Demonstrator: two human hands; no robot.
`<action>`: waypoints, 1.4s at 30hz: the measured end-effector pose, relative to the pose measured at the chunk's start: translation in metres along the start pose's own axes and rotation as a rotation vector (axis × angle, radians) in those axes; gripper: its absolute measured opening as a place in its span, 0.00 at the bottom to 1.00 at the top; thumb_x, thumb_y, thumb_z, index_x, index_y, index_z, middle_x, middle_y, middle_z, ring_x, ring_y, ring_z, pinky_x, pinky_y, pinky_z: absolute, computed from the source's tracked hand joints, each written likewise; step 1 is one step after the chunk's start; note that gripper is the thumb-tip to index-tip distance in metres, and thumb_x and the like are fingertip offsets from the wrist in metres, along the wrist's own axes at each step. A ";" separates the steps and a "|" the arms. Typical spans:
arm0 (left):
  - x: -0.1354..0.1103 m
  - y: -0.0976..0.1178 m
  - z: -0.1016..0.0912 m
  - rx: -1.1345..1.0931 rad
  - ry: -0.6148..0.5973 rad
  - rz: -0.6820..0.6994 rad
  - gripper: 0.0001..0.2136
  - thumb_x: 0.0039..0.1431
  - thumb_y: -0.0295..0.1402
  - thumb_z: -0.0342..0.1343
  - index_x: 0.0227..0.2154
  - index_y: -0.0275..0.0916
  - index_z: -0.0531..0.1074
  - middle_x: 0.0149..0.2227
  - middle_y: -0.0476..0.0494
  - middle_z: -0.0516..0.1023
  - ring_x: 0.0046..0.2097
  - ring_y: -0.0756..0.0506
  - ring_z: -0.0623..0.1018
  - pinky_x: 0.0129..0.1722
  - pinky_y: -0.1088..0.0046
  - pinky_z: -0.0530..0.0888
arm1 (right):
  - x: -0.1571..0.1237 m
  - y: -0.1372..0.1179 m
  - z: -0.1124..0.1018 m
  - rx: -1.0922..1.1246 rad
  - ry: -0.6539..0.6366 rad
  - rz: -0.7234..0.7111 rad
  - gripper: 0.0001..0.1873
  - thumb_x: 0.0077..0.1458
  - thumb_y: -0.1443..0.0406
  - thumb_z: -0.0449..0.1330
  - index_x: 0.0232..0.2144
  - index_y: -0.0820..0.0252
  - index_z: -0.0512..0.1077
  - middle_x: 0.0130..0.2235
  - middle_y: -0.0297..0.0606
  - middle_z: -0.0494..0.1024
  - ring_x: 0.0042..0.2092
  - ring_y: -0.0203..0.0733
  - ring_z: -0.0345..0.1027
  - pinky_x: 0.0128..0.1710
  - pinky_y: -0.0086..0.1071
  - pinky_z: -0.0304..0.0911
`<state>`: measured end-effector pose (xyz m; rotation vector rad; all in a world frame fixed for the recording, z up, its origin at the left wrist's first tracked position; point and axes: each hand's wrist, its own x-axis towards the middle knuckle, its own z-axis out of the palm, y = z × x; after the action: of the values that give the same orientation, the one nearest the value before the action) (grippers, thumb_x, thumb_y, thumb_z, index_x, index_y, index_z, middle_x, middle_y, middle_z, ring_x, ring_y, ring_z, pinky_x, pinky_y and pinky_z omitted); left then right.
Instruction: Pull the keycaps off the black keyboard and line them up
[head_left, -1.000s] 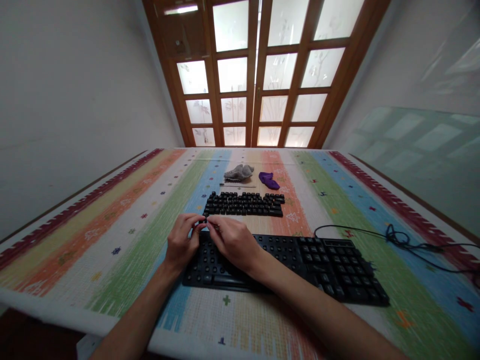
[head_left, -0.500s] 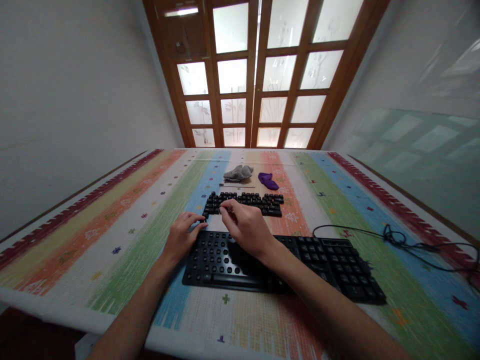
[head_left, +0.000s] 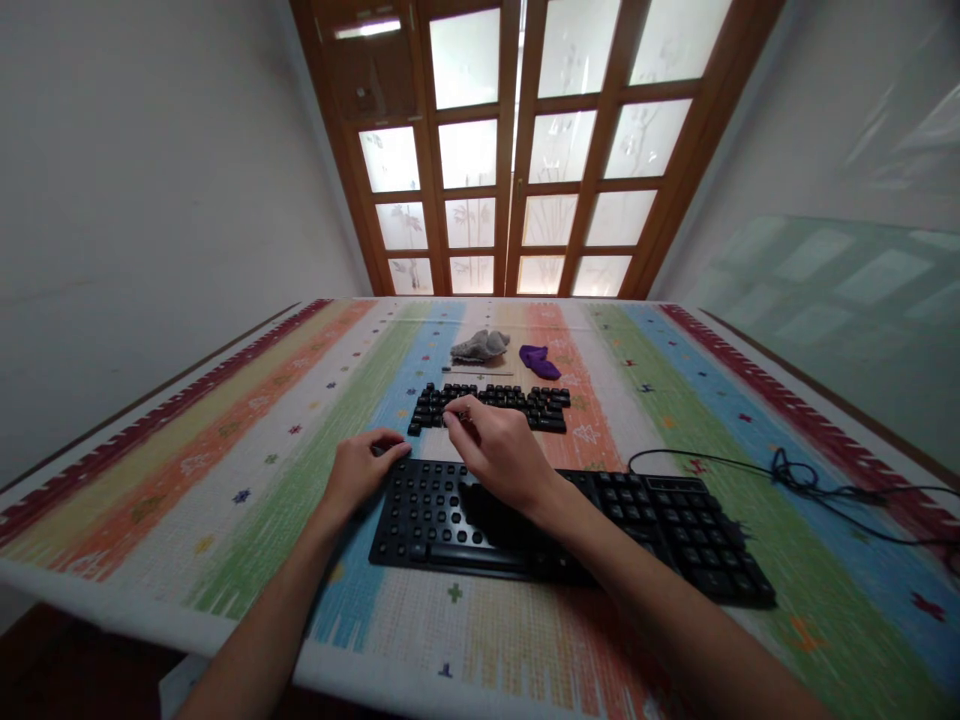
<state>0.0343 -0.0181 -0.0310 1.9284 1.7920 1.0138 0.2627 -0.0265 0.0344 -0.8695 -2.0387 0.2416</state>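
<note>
A black keyboard [head_left: 431, 556] lies in front of me, with bare key posts over its left part and keycaps still on its right part. Loose black keycaps [head_left: 551, 410] are laid out in rows just beyond it. My left hand [head_left: 364, 468] is at the keyboard's upper left corner, thumb and fingers curled toward each other; what lies between them is hidden. Over the keyboard, my right hand [head_left: 501, 448] reaches to the left part of the keycap rows. Its thumb and index finger are pinched, and I cannot make out anything between them.
Behind the keycaps lie a crumpled grey cloth [head_left: 481, 347], a purple cloth [head_left: 539, 362] and a thin rod [head_left: 478, 373]. A black cable [head_left: 799, 478] runs coiled to the right. A striped tablecloth [head_left: 247, 490] covers the table, with walls at both sides.
My left hand has drawn slightly back from the keycap at the left end of the rows. My right hand stays nearly where it was. The view has shifted slightly.
</note>
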 end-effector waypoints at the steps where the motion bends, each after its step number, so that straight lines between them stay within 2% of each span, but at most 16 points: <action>1: 0.001 -0.001 -0.001 -0.010 -0.009 -0.010 0.10 0.53 0.41 0.61 0.30 0.40 0.81 0.30 0.44 0.84 0.29 0.43 0.79 0.34 0.66 0.73 | 0.000 0.000 0.000 -0.002 0.003 0.002 0.09 0.66 0.66 0.52 0.37 0.61 0.72 0.29 0.39 0.79 0.28 0.39 0.72 0.31 0.31 0.62; 10: 0.000 -0.008 -0.004 0.015 0.041 0.052 0.09 0.53 0.39 0.61 0.30 0.41 0.82 0.32 0.41 0.84 0.33 0.41 0.80 0.38 0.63 0.75 | 0.000 0.002 0.000 -0.004 -0.012 -0.001 0.10 0.65 0.65 0.53 0.37 0.61 0.73 0.29 0.38 0.79 0.28 0.39 0.72 0.32 0.30 0.62; 23: 0.001 -0.015 -0.007 -0.006 -0.021 0.145 0.08 0.53 0.37 0.60 0.32 0.44 0.83 0.34 0.41 0.85 0.36 0.39 0.82 0.40 0.60 0.77 | -0.002 0.003 0.000 -0.006 -0.039 -0.007 0.10 0.66 0.65 0.52 0.36 0.61 0.73 0.29 0.39 0.79 0.28 0.39 0.71 0.31 0.31 0.61; 32: 0.009 -0.008 -0.007 -0.017 -0.103 0.176 0.08 0.54 0.39 0.60 0.29 0.45 0.82 0.31 0.45 0.84 0.34 0.39 0.82 0.39 0.60 0.78 | -0.001 0.004 -0.001 -0.005 -0.031 -0.014 0.10 0.66 0.66 0.52 0.37 0.62 0.73 0.30 0.40 0.80 0.28 0.39 0.72 0.31 0.31 0.60; 42: 0.019 -0.005 0.002 -0.007 -0.159 0.303 0.05 0.55 0.34 0.61 0.30 0.43 0.82 0.33 0.44 0.84 0.35 0.42 0.82 0.39 0.66 0.76 | 0.000 0.004 -0.002 -0.012 -0.022 -0.028 0.09 0.65 0.67 0.54 0.37 0.64 0.73 0.29 0.39 0.79 0.27 0.38 0.71 0.30 0.30 0.60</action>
<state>0.0313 0.0013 -0.0303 2.2541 1.4386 0.9233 0.2667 -0.0238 0.0334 -0.8486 -2.0733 0.2249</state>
